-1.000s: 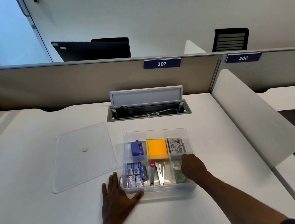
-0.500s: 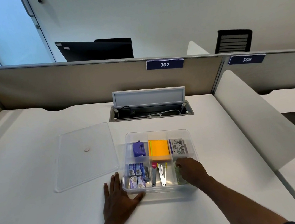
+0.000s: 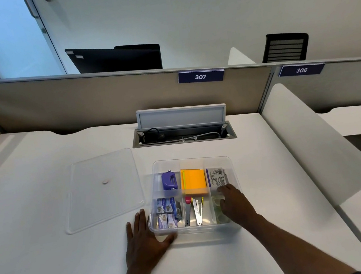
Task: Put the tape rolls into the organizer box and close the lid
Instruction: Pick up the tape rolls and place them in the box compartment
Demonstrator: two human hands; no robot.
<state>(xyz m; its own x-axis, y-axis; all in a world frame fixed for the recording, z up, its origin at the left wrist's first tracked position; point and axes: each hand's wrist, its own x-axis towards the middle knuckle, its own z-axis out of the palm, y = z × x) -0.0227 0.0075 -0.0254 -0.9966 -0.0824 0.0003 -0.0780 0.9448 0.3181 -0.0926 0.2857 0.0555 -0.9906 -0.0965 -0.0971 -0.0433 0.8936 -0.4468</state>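
Note:
A clear plastic organizer box point(image 3: 156, 169) stands open on the white desk. Clear tape rolls point(image 3: 218, 209) lie in its front right compartment, partly covered by my right hand point(image 3: 234, 203), which reaches into that compartment with fingers curled over them. My left hand point(image 3: 145, 239) lies flat on the desk, fingers spread, thumb against the box's front left corner. The clear lid point(image 3: 106, 187) lies flat on the desk to the left of the box. I cannot see whether my right hand grips a roll.
Other compartments hold a purple stapler point(image 3: 169, 181), orange sticky notes point(image 3: 193, 182), staple boxes point(image 3: 166, 214), metal tools point(image 3: 194, 211) and a printed packet point(image 3: 217, 176). An open cable hatch point(image 3: 183, 134) sits behind the box. A white divider point(image 3: 316, 143) curves along the right.
My right hand has moved slightly forward within the front right compartment, over the tape rolls. My left hand stays flat at the box's corner. The camera view shifted a little.

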